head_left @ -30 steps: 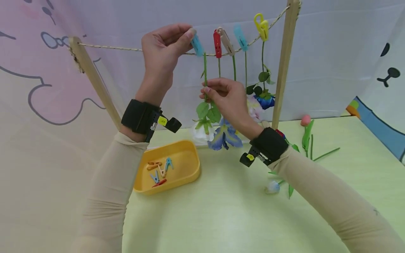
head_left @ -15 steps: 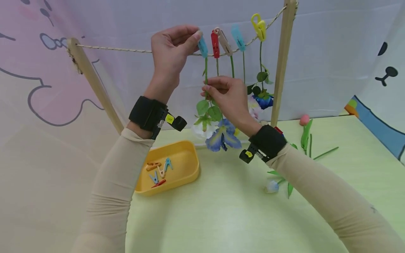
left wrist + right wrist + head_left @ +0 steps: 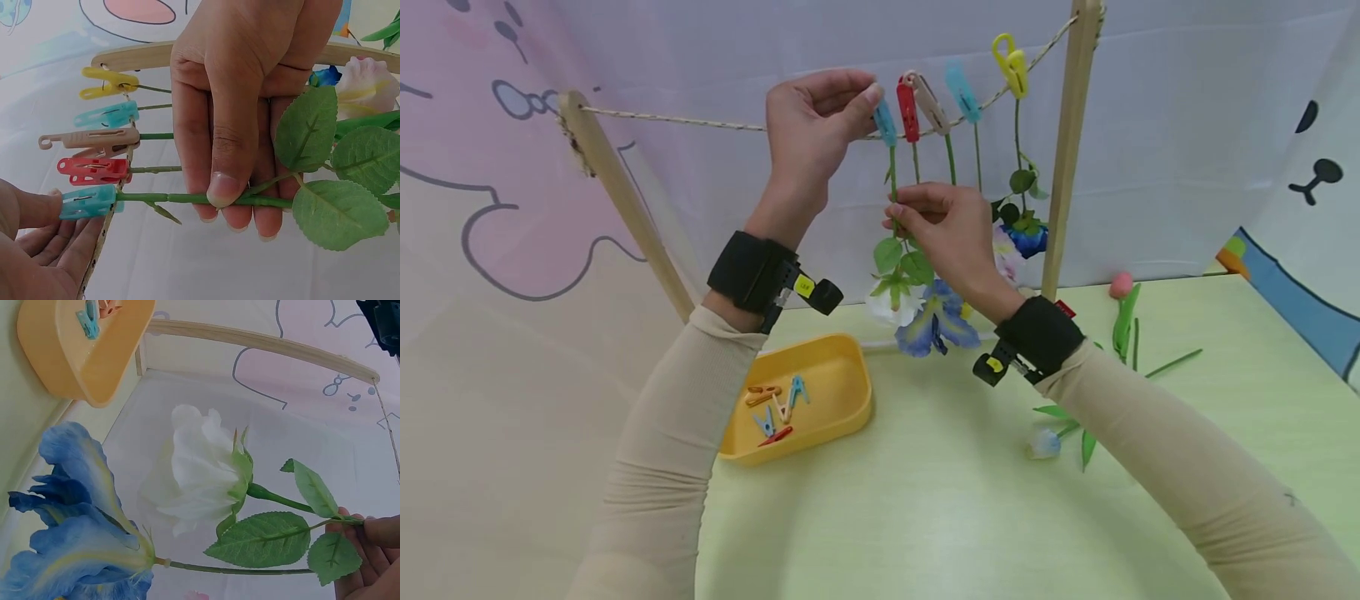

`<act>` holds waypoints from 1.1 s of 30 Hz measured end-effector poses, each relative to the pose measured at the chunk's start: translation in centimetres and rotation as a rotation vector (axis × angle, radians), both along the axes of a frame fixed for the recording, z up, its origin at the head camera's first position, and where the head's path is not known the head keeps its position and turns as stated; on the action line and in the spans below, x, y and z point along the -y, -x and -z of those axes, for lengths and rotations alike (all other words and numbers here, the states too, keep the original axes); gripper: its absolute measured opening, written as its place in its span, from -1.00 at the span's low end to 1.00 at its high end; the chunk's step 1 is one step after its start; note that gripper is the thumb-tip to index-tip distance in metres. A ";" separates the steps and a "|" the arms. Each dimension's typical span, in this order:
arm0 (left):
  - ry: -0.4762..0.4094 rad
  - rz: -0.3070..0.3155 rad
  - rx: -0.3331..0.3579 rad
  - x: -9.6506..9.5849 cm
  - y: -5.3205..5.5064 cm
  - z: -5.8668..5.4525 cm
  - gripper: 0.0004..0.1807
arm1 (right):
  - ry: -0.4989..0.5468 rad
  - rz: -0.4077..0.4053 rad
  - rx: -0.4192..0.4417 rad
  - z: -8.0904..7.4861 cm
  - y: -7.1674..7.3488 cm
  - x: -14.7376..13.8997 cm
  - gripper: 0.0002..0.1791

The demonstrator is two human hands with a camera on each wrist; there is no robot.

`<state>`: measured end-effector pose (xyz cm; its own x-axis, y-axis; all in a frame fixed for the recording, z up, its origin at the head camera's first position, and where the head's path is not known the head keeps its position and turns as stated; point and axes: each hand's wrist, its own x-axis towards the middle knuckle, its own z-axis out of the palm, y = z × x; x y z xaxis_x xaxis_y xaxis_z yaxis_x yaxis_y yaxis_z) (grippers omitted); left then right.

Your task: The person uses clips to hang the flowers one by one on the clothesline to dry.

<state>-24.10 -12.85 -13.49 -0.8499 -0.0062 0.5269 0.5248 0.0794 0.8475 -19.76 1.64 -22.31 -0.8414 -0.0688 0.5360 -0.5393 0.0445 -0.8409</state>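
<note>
My left hand [image 3: 816, 121] pinches a light blue clothespin [image 3: 885, 123] at the rope, just left of a red clothespin [image 3: 907, 108]. In the left wrist view that clothespin [image 3: 89, 201] sits over the rope, at the end of a green stem [image 3: 159, 197]. Lower down, my right hand [image 3: 951, 237] pinches the same stem between thumb and fingers. This stem belongs to a white artificial rose [image 3: 197, 469] hanging head down with green leaves [image 3: 259, 540]. Beside it hangs a blue iris [image 3: 87, 512].
Beige [image 3: 931, 104], blue [image 3: 962, 90] and yellow [image 3: 1013, 67] clothespins hold more flowers on the rope [image 3: 677, 121], strung between wooden posts [image 3: 1067, 150]. A yellow tray [image 3: 842, 400] holds several clothespins. Loose flowers, including a pale blue one [image 3: 1043, 443], lie right on the table.
My left hand has moved right and slightly down with the blue clothespin, which now meets the top of the stem, closer to the red clothespin. My right hand keeps its pinch on the stem.
</note>
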 end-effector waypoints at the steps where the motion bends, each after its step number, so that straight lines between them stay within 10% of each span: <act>1: 0.007 -0.002 0.006 0.0 -0.2 -0.1 -0.77 | -0.001 0.000 0.005 0.0 0.0 0.0 -0.77; 15: 0.209 -0.062 -0.077 -0.5 -2.5 -0.4 -0.73 | -0.140 0.082 -0.079 2.4 1.8 -1.1 -0.77; 22: 0.242 -0.085 -0.109 -0.9 -3.7 -0.4 -0.68 | -0.157 0.086 -0.133 1.3 -0.1 -2.3 -0.81; 33: 0.270 -0.209 -0.373 -0.8 -5.7 1.0 -0.66 | -0.307 0.154 -0.183 4.8 0.0 -6.2 -0.80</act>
